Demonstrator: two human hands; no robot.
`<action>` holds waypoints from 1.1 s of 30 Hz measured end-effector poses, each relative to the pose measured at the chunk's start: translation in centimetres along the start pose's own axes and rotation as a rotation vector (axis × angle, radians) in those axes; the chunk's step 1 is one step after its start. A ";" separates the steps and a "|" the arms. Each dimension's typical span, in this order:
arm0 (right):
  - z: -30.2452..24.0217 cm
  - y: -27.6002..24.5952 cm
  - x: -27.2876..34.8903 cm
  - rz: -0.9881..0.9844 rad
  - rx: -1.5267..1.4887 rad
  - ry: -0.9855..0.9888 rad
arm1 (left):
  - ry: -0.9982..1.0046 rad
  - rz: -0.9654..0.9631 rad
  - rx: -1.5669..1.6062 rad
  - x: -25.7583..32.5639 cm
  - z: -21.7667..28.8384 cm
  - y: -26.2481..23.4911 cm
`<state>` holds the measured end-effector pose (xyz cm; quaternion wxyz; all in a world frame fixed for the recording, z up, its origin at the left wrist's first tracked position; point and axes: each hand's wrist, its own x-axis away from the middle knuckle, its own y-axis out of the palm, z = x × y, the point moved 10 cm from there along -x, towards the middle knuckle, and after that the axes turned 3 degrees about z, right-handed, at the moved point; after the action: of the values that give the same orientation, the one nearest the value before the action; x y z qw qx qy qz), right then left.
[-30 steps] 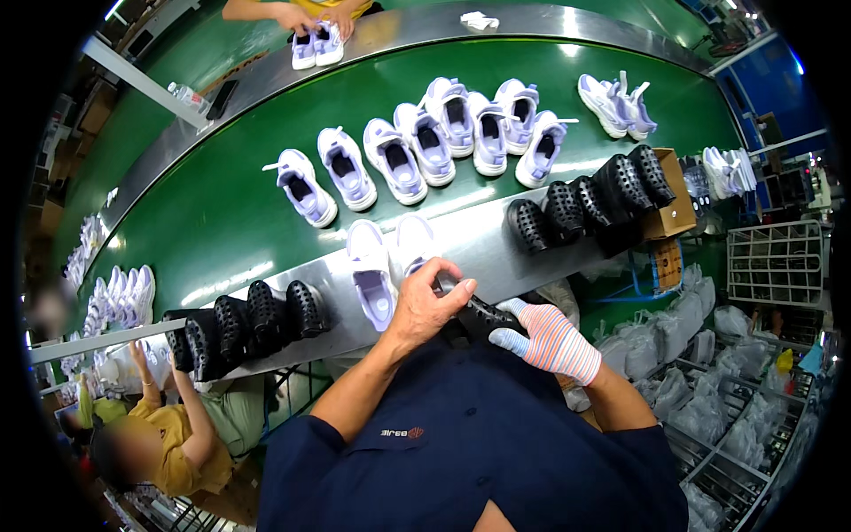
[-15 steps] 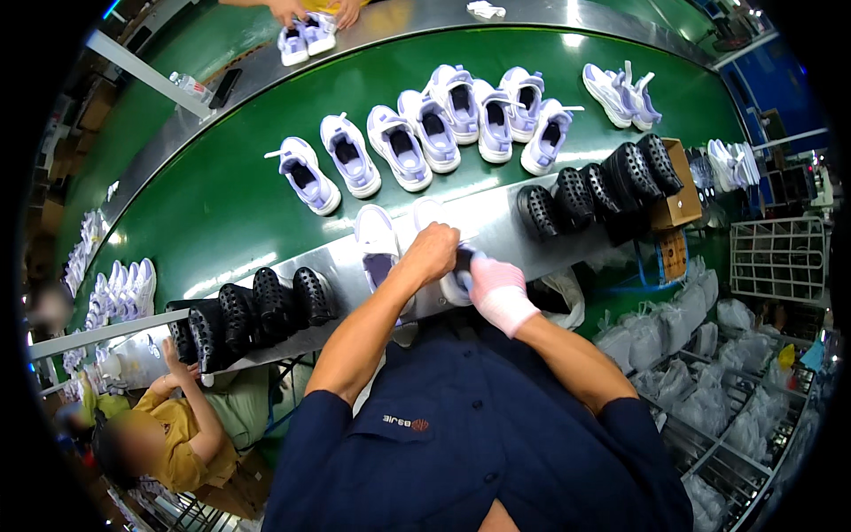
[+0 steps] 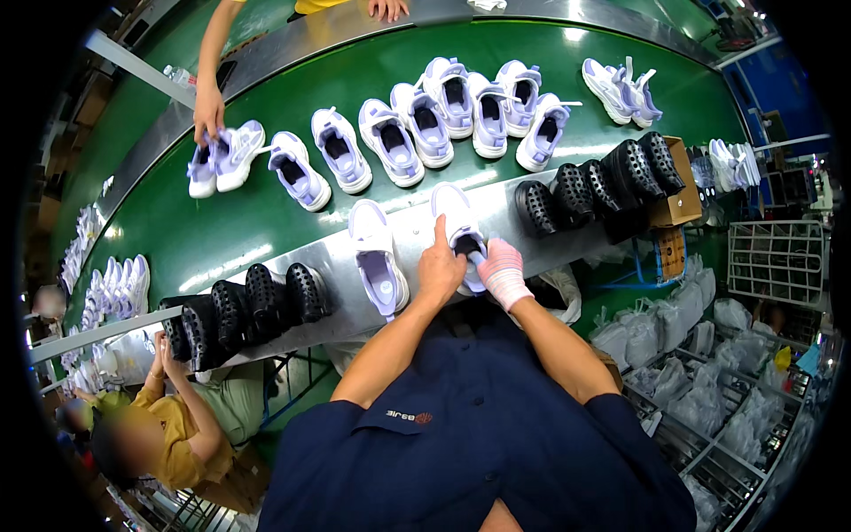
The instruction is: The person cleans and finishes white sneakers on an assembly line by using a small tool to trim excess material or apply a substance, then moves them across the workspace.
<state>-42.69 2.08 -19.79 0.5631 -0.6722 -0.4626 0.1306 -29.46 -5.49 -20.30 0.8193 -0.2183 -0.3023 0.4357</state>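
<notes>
A white and lavender sneaker (image 3: 451,202) stands on the metal ledge before me, toe pointing away, with a black insole showing in its opening. My bare left hand (image 3: 440,270) grips its left side, index finger stretched along the upper and the other fingers curled by the collar. At the right of the heel, my right hand (image 3: 503,266), in a pinkish-white glove, is closed on the collar; its fingertips are partly hidden. Left of my hands stands another sneaker (image 3: 376,253) with a lavender inside, touched by neither hand.
Several sneakers (image 3: 391,142) stand on the green belt (image 3: 292,97) beyond the ledge (image 3: 341,257). Black studded shoe forms (image 3: 248,306) line the ledge left and right (image 3: 572,197). A co-worker's hand (image 3: 208,113) holds a sneaker pair (image 3: 229,160). Bagged items fill a rack (image 3: 700,426) at right.
The black insole was partly at my right hand and now shows inside the sneaker. My left hand has moved down and forward-pointing. A co-worker's sneaker pair has come onto the belt at left.
</notes>
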 end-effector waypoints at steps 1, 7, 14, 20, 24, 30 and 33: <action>0.2 -0.1 -0.7 0.011 -0.005 0.053 | -0.014 0.070 -0.042 -0.4 0.0 0.0; 1.3 0.6 -2.0 -0.036 0.022 0.084 | 0.065 0.089 -0.036 2.3 1.4 -2.7; 0.1 0.3 -2.1 -0.087 0.103 0.031 | -0.043 0.320 -0.490 11.8 -3.5 -11.7; -1.9 -0.2 -2.3 -0.082 0.114 -0.054 | 0.080 0.087 -0.163 7.1 -1.3 -5.9; -2.0 -3.9 -0.8 -0.057 0.063 -0.207 | 0.161 0.564 -0.155 11.3 0.4 -16.0; -3.1 -9.7 2.7 -0.014 -0.296 -0.218 | -0.163 1.205 -0.647 20.0 -5.6 -35.8; -6.5 -8.9 3.6 -0.065 -0.399 -0.326 | -0.258 1.076 -0.764 20.0 -10.9 -37.7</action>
<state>-40.46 0.19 -8.60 0.3411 -0.7249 -0.5852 0.1251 8.70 -9.38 1.30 0.3105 -0.5592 -0.3798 0.6684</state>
